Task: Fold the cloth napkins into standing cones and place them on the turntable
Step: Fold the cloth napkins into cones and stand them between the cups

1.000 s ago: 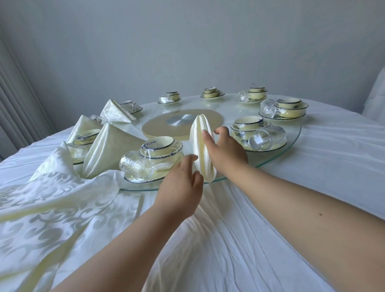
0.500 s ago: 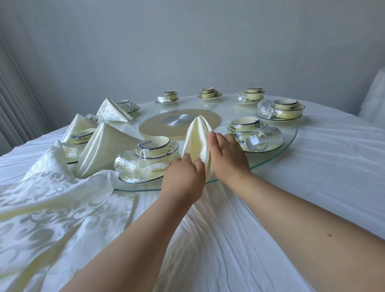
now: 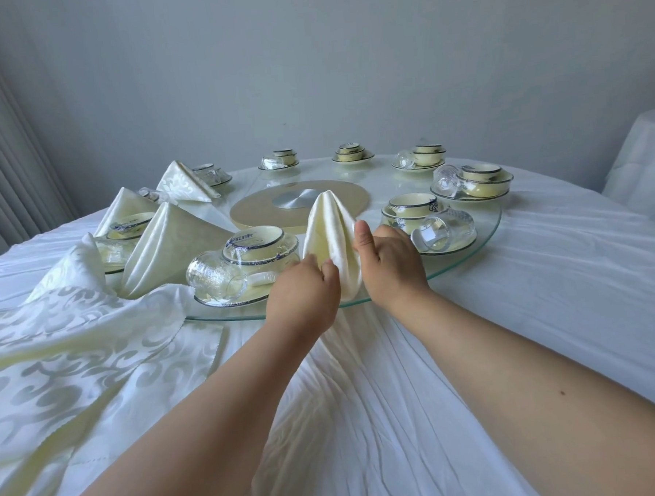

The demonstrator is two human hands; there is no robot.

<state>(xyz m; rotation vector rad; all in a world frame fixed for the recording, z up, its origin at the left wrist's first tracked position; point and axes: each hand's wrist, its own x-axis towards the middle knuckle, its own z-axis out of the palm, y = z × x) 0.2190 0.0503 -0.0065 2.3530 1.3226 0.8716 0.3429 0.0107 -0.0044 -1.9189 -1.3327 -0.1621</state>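
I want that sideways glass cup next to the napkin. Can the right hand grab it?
Probably yes. The glass cup lies on its side on the turntable, just beyond the right hand, with nothing between. But that hand now holds the napkin cone.

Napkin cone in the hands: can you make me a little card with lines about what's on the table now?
held thing: cream cloth napkin cone, upright, point up
left hand: pinches the cone's lower left side
right hand: holds the right side, thumb up
standing on: round glass turntable, near edge
finished cones: three to the left
loose cloth: patterned cream napkins on the white tablecloth
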